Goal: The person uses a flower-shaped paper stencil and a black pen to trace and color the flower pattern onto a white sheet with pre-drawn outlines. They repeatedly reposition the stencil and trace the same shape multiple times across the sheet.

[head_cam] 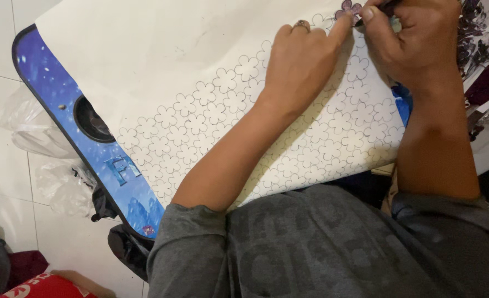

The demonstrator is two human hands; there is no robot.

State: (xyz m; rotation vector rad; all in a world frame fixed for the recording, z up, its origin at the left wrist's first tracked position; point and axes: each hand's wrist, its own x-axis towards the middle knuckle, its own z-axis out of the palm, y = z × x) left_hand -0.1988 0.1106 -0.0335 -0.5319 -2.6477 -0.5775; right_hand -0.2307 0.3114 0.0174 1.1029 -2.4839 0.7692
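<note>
White sheet (172, 66) printed with rows of flower outlines lies over a blue lap board (62, 105), sitting across the person's lap above the tiled floor (1, 72).

Progress, my read: early. Nearly every flower outline on the sheet reads blank. Only one purple flower piece (348, 9) shows, at the top edge of the sheet, right at the fingertips. So one done or in work, the rest of the grid left. Upper left of the sheet has no outlines at all.

Left hand (302, 60): forearm runs diagonally up across the sheet, palm down, ring on one finger, index finger stretched out with its tip pressing at the purple flower piece. Grip is flat and spread, holding nothing, just pinning.

Right hand (410, 38): comes in from the right, wrist bent down, fingers curled tight, thumb and fingers pinching a small dark object right beside the flower piece. Can't tell what it is; mostly hidden and cut by the frame edge.

Crumpled clear plastic bags (40, 160) lie on the floor left of the board.
</note>
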